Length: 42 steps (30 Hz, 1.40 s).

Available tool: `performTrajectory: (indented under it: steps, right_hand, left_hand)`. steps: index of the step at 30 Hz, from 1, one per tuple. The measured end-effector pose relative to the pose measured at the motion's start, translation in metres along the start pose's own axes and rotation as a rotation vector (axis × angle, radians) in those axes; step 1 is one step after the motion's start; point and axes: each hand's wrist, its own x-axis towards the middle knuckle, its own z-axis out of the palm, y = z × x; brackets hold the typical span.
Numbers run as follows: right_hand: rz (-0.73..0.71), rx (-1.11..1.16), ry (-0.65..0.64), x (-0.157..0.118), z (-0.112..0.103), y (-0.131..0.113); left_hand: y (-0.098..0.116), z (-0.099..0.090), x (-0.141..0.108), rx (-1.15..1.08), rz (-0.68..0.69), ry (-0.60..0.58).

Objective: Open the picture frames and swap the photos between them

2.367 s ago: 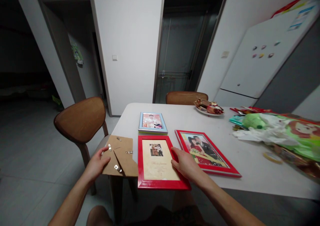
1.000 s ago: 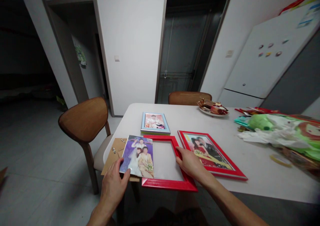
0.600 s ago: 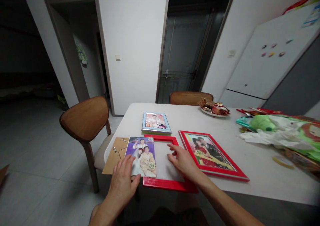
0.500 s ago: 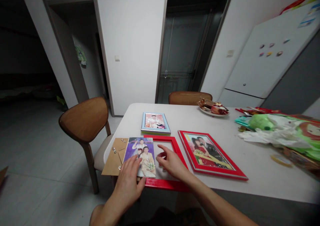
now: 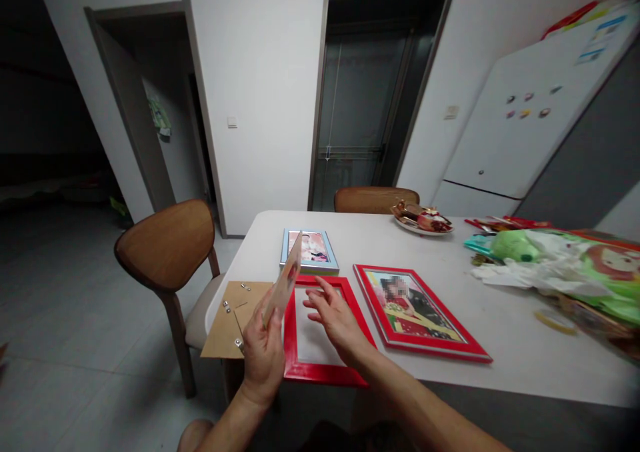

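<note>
My left hand (image 5: 264, 352) is closed on a photo (image 5: 286, 284), tilted up nearly on edge above the table. Only a narrow slant of the photo's face shows. My right hand (image 5: 335, 322) hovers with its fingers apart over a red picture frame (image 5: 327, 373), which lies flat at the table's near edge with no picture visible inside. Left of that frame, a brown backing board (image 5: 219, 335) with small metal clips and a thin stand line sticks out past the table's edge.
A second red frame with a photo (image 5: 425, 312) lies to the right; a light blue frame (image 5: 330, 265) lies behind. Farther off are a plate of items (image 5: 425, 222), a green plush bundle (image 5: 520, 245) and a tape roll (image 5: 555, 322). Wooden chairs (image 5: 167, 245) stand around the white table (image 5: 360, 235).
My left hand has lifted the photo from lying flat across the backing board and red frame and tipped it upright. My right hand stays over the frame, its fingers now more spread.
</note>
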Motion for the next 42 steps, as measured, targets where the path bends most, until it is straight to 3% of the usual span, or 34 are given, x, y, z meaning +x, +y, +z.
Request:
performTrajectory:
  steps: [3,8,10,16,26,31,35,38,42]
  right_hand:
    - [0.155,0.077,0.022,0.002,-0.016,0.015]
    - [0.063,0.098,0.028,0.010,-0.047,0.017]
    - [0.085,0.025,0.054,0.015,-0.060,0.012]
    - [0.139,-0.157,0.005,0.027,-0.080,0.008]
    - [0.084,-0.434,-0.020,0.041,-0.080,0.022]
    - [-0.133,-1.085,0.042,0.039,-0.079,0.016]
    - [-0.154,-1.513,0.159,0.033,-0.074,0.019]
    - [-0.184,-1.598,0.158,0.030,-0.073,0.022]
    - [-0.275,-1.523,0.108,0.024,-0.067,0.017]
  left_hand:
    - [0.004,0.016,-0.008,-0.236,-0.189,0.027]
    - [-0.015,0.022,-0.013,-0.320,-0.332,-0.066]
    - [-0.023,0.017,-0.012,-0.183,-0.298,-0.103]
    - [-0.026,0.006,-0.019,0.298,-0.073,-0.386]
    - [-0.036,0.007,-0.028,0.485,0.152,-0.506]
    - [-0.033,0.007,-0.026,0.522,0.164,-0.535]
    - [-0.027,0.003,-0.025,0.535,0.149,-0.576]
    - [-0.022,-0.012,-0.025,0.540,0.132,-0.579]
    - [-0.029,-0.052,-0.020,0.646,0.139,-0.552]
